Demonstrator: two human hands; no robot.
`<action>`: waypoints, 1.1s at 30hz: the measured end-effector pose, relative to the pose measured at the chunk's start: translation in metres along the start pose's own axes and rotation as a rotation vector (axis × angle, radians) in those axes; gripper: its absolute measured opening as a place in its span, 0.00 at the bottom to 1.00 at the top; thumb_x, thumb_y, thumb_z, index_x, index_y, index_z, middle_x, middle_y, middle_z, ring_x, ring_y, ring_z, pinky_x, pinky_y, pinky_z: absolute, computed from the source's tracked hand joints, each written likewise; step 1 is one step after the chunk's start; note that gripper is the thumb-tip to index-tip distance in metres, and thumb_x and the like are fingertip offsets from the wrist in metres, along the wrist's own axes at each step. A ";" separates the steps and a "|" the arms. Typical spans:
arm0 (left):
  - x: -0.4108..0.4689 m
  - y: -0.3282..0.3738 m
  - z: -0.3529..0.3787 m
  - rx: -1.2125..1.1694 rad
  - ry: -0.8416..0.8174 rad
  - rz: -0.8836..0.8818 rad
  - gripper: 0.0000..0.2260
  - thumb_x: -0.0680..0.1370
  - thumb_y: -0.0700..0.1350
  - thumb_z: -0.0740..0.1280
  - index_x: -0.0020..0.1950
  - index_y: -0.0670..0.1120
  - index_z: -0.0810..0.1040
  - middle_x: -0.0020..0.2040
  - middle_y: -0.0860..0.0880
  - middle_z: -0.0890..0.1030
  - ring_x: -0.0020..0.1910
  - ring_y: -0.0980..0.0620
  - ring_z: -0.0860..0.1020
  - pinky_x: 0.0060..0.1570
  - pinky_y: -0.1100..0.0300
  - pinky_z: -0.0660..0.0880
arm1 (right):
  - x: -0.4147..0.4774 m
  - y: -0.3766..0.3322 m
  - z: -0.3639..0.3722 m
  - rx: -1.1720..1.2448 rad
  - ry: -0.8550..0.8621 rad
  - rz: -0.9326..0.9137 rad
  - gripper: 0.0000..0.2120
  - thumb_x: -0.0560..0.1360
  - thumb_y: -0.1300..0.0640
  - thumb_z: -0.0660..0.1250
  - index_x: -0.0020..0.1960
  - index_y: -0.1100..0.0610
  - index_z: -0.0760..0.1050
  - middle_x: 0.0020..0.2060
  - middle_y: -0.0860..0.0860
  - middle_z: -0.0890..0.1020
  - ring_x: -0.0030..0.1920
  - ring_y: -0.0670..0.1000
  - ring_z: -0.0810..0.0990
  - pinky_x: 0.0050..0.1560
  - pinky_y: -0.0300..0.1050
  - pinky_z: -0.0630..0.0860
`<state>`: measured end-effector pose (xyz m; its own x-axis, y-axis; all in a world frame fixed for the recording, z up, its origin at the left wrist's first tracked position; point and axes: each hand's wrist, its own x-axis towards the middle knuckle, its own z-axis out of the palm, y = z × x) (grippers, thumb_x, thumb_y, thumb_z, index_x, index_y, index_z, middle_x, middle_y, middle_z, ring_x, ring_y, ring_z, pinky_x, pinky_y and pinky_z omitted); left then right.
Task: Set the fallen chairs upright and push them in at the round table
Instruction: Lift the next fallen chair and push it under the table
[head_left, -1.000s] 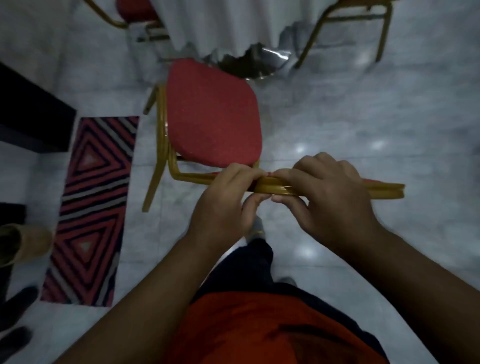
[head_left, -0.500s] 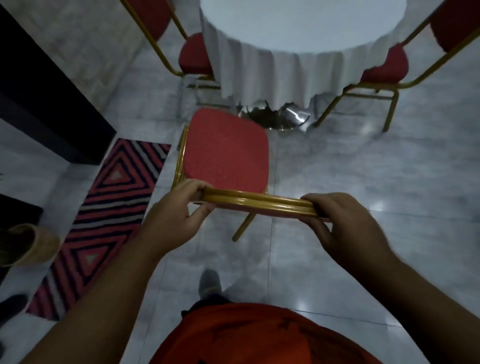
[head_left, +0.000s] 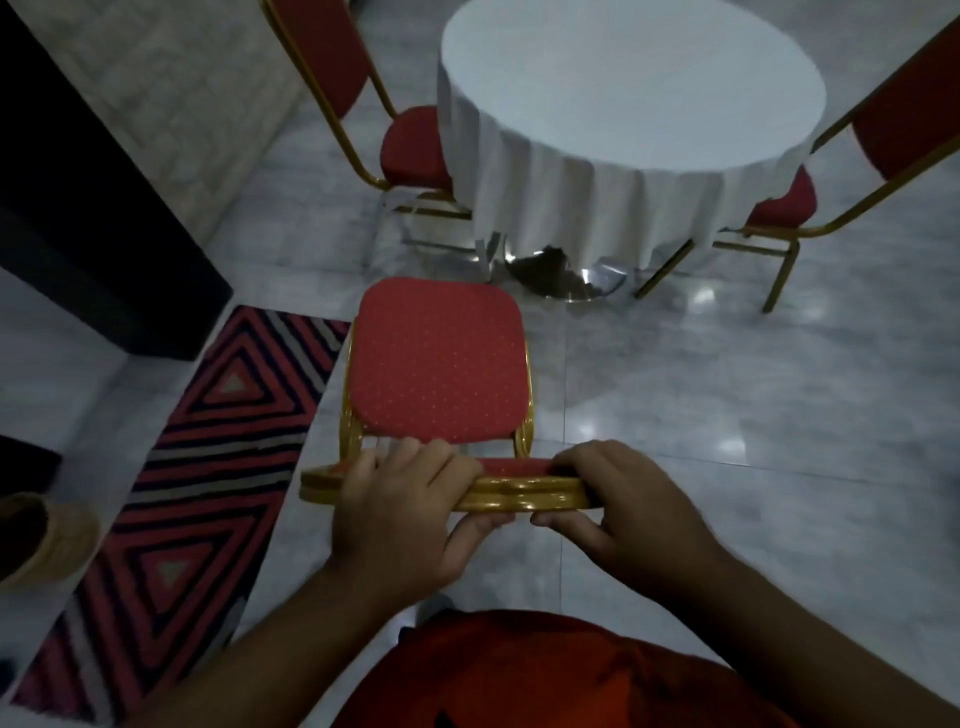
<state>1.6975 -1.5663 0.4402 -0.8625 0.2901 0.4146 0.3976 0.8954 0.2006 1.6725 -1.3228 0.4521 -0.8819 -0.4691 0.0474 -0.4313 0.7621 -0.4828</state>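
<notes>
A gold-framed chair with a red seat (head_left: 436, 364) stands upright in front of me, facing the round table (head_left: 623, 88), which is draped in a white cloth. A gap of floor lies between the seat's front edge and the table's shiny base (head_left: 566, 280). My left hand (head_left: 400, 509) and my right hand (head_left: 618, 504) both grip the gold top rail of the chair's backrest, left of middle and right of middle. The chair's legs are hidden beneath the seat.
Two more red chairs stand at the table, one on the left (head_left: 410, 150) and one on the right (head_left: 779, 197). A red striped rug (head_left: 197, 467) lies left of the chair, beside a dark cabinet (head_left: 93, 234). A tan basket (head_left: 47, 540) sits at the left edge.
The chair has turned to face the table and moved nearer to it. My hands spread apart on the backrest rail, then came closer together again. The view has tilted up to show the table top.
</notes>
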 end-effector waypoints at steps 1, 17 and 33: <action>-0.002 -0.005 0.003 -0.031 0.023 -0.041 0.20 0.78 0.67 0.60 0.46 0.52 0.80 0.41 0.55 0.78 0.39 0.51 0.77 0.38 0.55 0.68 | 0.007 -0.002 0.002 -0.015 0.016 0.015 0.25 0.72 0.25 0.58 0.52 0.45 0.75 0.43 0.38 0.76 0.44 0.39 0.72 0.46 0.36 0.70; 0.127 -0.011 0.083 -0.363 0.044 0.055 0.18 0.73 0.64 0.73 0.42 0.49 0.81 0.37 0.55 0.77 0.36 0.53 0.74 0.34 0.52 0.71 | 0.055 0.083 -0.026 -0.067 0.303 0.199 0.24 0.71 0.27 0.62 0.43 0.49 0.73 0.37 0.41 0.73 0.39 0.44 0.69 0.43 0.42 0.64; 0.272 0.070 0.152 -0.452 0.016 0.010 0.16 0.75 0.64 0.69 0.42 0.51 0.79 0.39 0.59 0.74 0.38 0.55 0.73 0.40 0.50 0.72 | 0.103 0.236 -0.117 -0.054 0.449 0.116 0.26 0.71 0.28 0.63 0.38 0.52 0.69 0.34 0.44 0.69 0.36 0.47 0.68 0.38 0.49 0.67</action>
<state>1.4427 -1.3734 0.4318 -0.8544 0.2892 0.4317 0.5057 0.6538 0.5629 1.4575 -1.1396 0.4454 -0.9147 -0.1488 0.3757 -0.3238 0.8260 -0.4614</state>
